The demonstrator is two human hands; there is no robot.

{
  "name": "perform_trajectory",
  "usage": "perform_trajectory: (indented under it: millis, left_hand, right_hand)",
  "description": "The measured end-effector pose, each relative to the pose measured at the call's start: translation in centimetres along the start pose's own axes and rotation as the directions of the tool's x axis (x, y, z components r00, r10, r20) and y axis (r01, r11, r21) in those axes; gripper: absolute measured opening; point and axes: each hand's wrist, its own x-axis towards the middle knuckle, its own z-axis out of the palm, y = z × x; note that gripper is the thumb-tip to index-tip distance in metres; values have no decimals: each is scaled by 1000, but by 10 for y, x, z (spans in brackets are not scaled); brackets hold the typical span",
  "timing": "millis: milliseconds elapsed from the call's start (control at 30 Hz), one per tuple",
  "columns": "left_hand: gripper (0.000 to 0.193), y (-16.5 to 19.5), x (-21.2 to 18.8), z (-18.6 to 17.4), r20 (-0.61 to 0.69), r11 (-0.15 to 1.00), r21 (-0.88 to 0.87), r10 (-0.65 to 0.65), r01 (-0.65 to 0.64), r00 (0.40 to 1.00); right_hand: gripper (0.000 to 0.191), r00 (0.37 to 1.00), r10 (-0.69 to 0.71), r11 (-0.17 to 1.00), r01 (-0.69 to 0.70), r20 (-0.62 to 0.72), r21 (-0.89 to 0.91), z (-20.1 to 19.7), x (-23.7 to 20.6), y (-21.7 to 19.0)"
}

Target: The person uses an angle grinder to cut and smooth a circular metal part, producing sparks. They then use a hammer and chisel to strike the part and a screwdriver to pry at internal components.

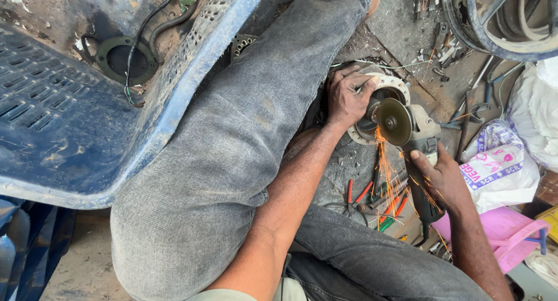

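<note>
The left hand (pixel 347 97) clamps a round pale metal hub plate (pixel 388 86) on the ground beside the knee, while the right hand (pixel 440 179) grips the grey angle grinder (pixel 414 132), its disc throwing orange sparks (toward red-handled pliers (pixel 372 199)). Fingers sit close to the disc; a kick or slip could cut them.

The left hand (pixel 347 97) grips a round metal ring (pixel 390 83) on the floor, fingers over its rim at nine o'clock. The right hand (pixel 440 179) holds a grinder (pixel 415 144) by the handle; its disc (pixel 392 122) meets the ring at six o'clock, throwing sparks (pixel 386 179) toward pliers (pixel 363 199) at six o'clock.
</note>
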Motion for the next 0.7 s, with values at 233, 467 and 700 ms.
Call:
perform_trajectory:
  millis: [233,467,700]
  left_hand:
    - [32,-1,-1,1,-22,1000,-13,13,-14,1000]
    - [33,0,-1,0,-12,1000,-31,6,-6,1000]
    - [35,-1,0,3,-14,1000,22,-12,13,1000]
  right_hand:
    - [94,991,-123,992,123,-60,-11,3,1,5]
    - [93,987,-138,990,135,-77,-46,5,3,13]
    - [88,999,47,999,-47,-19,20,4,-1,-1]
